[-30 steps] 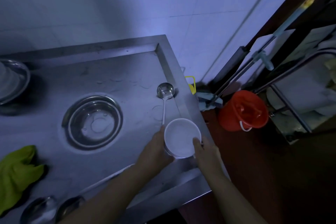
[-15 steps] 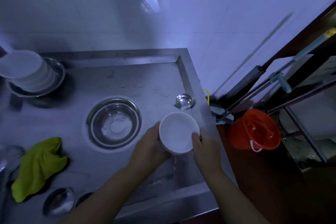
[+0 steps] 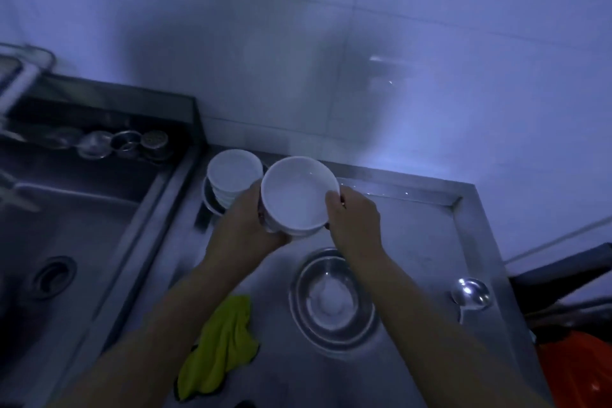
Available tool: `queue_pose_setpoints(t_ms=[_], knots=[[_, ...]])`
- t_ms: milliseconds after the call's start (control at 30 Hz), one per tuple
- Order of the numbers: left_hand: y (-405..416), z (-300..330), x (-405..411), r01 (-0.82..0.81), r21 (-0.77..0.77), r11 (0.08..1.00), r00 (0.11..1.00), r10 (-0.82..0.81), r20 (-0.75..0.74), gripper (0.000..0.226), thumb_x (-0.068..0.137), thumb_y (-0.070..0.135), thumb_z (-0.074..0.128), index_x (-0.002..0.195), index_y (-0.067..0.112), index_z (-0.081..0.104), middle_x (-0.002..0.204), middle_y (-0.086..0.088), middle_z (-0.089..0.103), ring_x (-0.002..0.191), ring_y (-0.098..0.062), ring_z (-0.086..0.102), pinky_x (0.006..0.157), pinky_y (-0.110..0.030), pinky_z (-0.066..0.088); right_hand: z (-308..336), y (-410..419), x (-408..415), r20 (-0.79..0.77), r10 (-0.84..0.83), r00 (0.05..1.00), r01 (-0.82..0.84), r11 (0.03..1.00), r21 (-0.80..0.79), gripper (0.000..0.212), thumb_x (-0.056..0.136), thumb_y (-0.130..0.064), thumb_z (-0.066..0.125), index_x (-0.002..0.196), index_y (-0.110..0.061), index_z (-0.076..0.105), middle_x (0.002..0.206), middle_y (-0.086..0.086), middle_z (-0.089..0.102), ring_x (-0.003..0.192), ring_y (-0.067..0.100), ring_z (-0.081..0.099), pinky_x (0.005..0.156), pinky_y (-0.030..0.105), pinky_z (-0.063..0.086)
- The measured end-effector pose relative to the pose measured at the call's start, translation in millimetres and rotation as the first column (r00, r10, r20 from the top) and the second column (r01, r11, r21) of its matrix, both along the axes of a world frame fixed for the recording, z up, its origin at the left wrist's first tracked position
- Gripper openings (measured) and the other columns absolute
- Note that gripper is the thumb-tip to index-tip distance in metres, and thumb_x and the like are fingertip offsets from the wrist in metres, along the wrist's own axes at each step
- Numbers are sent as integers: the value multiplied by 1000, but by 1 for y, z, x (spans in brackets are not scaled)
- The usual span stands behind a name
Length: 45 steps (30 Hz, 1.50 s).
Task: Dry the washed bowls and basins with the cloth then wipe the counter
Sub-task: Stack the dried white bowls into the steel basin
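Both hands held a white bowl above the steel bench; left hand & right hand had fingers curled round its sides. Green cloth lay on bench nr a metal basin; a bowl stack stood behind.

Both hands have carried the white bowl leftward, beside the stacked bowls.

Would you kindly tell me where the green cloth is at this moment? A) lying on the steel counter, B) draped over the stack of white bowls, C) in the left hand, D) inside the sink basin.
A: the green cloth lies loose on the steel counter, below the left arm, while both hands hold the white bowl.
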<state>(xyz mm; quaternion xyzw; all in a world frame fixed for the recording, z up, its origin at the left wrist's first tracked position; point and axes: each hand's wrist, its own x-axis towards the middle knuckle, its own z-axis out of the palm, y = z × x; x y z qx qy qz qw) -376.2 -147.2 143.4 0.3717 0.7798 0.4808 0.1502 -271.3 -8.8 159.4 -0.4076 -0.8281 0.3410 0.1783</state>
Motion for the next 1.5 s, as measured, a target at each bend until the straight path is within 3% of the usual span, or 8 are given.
queue_pose_setpoints(t_ms=[267,500,633,767,1000,1167,1300,1500], knots=[[-6,0,-141,-93,-42,995,992,96,77,82,49,26,74,127,30,50,121,5,60,109,-17,57,90,-43,51,-2,1,-157,32,63,997,-64,998,4,31,92,-21,41,63,-12,42,75,15,59,71,30,50,57,32,29],[-2,-29,-188,-58,-74,996,989,68,130,79,50,23,72,126,30,50,115,5,63,104,-17,60,85,-38,53,-32,5,-202,100,50,994,-48,999,-22,34,92,-21,40,58,-14,37,67,10,57,65,27,55,55,31,32],[-2,-37,-193,-44,-77,996,985,56,163,74,49,29,72,119,43,50,101,25,61,96,-2,59,71,-14,48,-43,4,-206,118,43,992,-40,999,-32,34,91,-21,40,58,-15,37,63,8,52,63,26,54,54,33,38],[1,-40,-195,-47,-91,995,985,61,163,77,49,33,73,120,46,48,108,21,62,99,-5,60,80,-27,50,-44,7,-206,141,6,990,-8,1000,10,37,89,-18,42,55,-16,31,54,0,36,50,13,32,47,30,20],[0,-47,-196,-48,-104,993,986,63,152,80,46,33,76,121,40,47,112,16,62,100,-9,60,82,-40,55,-46,4,-205,128,20,992,-21,1000,5,38,90,-19,43,54,-17,30,52,-2,34,48,12,31,46,29,19],[-1,-47,-191,-56,-72,996,982,68,175,76,48,30,75,115,48,44,112,18,60,101,-8,59,82,-42,55,-47,3,-201,106,56,993,-52,998,-38,37,92,-28,41,59,-14,35,56,0,41,52,16,38,47,30,26],[-4,-47,-186,-47,-85,995,987,59,149,80,52,28,72,126,36,43,120,11,57,110,-12,56,86,-43,52,-46,-3,-189,-13,48,999,-50,991,-127,34,94,-34,39,74,-10,53,67,2,54,70,29,59,64,38,48],[-39,-54,-164,-133,-200,971,990,139,19,80,70,27,75,139,22,34,138,1,47,125,-18,46,95,-38,46,-58,-31,-124,-41,-5,999,-1,991,-134,26,94,-28,48,103,-8,61,89,9,67,85,26,63,81,48,52]])
